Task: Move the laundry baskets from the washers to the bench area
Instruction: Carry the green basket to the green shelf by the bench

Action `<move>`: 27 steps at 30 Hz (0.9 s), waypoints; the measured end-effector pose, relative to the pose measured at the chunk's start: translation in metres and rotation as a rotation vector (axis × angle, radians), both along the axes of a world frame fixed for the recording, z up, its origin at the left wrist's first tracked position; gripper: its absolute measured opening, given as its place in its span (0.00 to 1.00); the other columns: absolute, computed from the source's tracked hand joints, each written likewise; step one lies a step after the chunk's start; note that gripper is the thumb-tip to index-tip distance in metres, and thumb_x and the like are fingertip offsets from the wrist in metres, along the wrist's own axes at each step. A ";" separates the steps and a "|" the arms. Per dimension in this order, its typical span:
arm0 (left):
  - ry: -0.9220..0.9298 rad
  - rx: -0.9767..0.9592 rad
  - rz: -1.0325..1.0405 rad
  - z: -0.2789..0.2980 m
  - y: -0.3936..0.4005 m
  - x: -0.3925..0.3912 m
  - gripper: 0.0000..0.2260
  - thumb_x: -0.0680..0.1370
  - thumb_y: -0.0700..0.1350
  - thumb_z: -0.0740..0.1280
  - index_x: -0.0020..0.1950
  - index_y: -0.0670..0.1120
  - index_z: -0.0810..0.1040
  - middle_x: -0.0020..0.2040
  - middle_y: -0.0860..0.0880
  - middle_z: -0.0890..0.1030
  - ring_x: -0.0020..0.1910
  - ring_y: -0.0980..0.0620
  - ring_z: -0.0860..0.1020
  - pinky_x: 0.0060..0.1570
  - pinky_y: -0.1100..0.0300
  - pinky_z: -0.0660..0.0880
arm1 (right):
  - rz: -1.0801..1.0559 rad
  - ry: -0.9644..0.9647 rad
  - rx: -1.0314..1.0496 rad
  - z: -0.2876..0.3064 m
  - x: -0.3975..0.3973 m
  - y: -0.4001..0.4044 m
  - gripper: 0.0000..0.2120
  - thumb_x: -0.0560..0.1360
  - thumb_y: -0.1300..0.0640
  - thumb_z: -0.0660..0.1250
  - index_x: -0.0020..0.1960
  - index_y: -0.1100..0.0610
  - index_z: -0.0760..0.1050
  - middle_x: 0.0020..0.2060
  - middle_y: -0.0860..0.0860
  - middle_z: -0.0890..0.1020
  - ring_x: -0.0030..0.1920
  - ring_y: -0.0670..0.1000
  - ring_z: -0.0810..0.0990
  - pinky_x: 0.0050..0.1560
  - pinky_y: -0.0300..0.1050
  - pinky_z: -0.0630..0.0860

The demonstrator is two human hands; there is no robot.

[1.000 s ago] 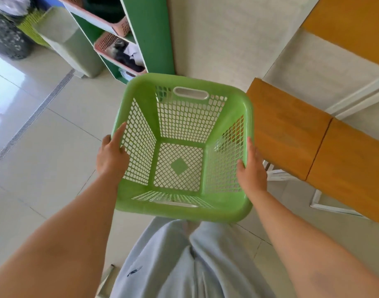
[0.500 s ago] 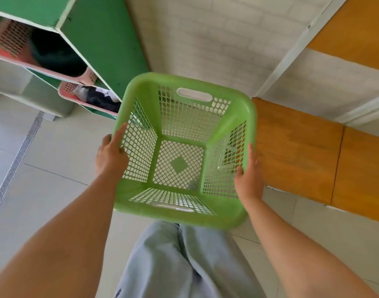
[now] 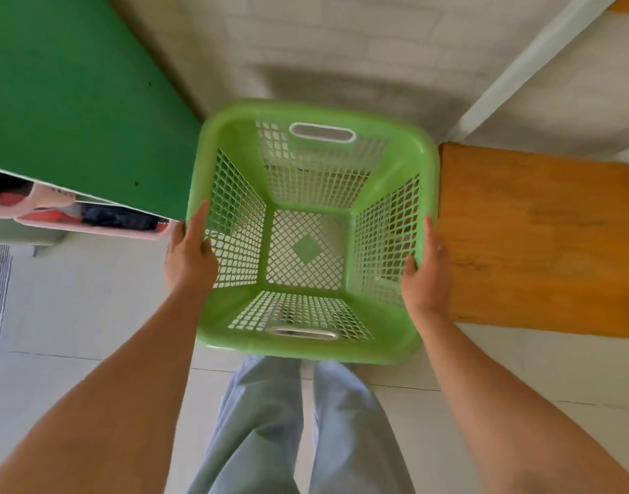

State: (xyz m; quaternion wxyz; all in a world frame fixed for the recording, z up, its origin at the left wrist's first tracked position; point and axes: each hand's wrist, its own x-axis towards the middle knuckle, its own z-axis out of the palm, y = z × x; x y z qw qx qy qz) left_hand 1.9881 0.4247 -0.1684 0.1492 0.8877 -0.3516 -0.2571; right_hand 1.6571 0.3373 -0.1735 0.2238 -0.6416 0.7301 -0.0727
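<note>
An empty green plastic laundry basket (image 3: pixel 234 137) with mesh walls and slot handles is held in the air in front of me, above the tiled floor. My left hand (image 3: pixel 189 256) grips its left rim, thumb lying along the edge. My right hand (image 3: pixel 427 276) grips the right rim the same way. A wooden bench (image 3: pixel 534 240) sits just right of the basket, against the white brick wall.
A green shelf unit (image 3: pixel 74 101) stands at the left, with pink baskets (image 3: pixel 92 228) of dark clothes in its lower compartments. Pale floor tiles (image 3: pixel 74 297) spread below. My legs in light grey trousers (image 3: pixel 266 422) show under the basket. A white rail (image 3: pixel 519 65) runs up the wall.
The basket has been carried closer to the wall, between the green shelf and the bench. Both hands keep the same grip on the rims.
</note>
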 end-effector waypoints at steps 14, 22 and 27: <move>-0.031 0.010 -0.115 -0.086 -0.051 0.042 0.34 0.80 0.37 0.58 0.74 0.68 0.50 0.68 0.42 0.68 0.42 0.45 0.75 0.33 0.54 0.73 | 0.035 0.015 -0.009 -0.080 0.032 -0.042 0.37 0.78 0.62 0.62 0.78 0.44 0.47 0.73 0.56 0.66 0.50 0.57 0.81 0.37 0.55 0.81; -0.119 0.189 -0.192 -0.083 -0.037 0.028 0.37 0.79 0.42 0.62 0.76 0.63 0.42 0.79 0.44 0.46 0.74 0.38 0.58 0.67 0.41 0.66 | 0.115 0.240 0.085 -0.078 0.037 -0.023 0.36 0.78 0.58 0.61 0.79 0.50 0.44 0.77 0.62 0.54 0.74 0.62 0.61 0.66 0.60 0.70; -0.073 0.318 -0.241 -0.055 -0.031 0.013 0.32 0.81 0.50 0.59 0.78 0.55 0.42 0.80 0.47 0.41 0.78 0.41 0.49 0.74 0.42 0.56 | 0.215 0.250 0.128 -0.038 0.037 0.007 0.32 0.81 0.55 0.57 0.79 0.52 0.45 0.78 0.60 0.52 0.77 0.59 0.55 0.71 0.56 0.63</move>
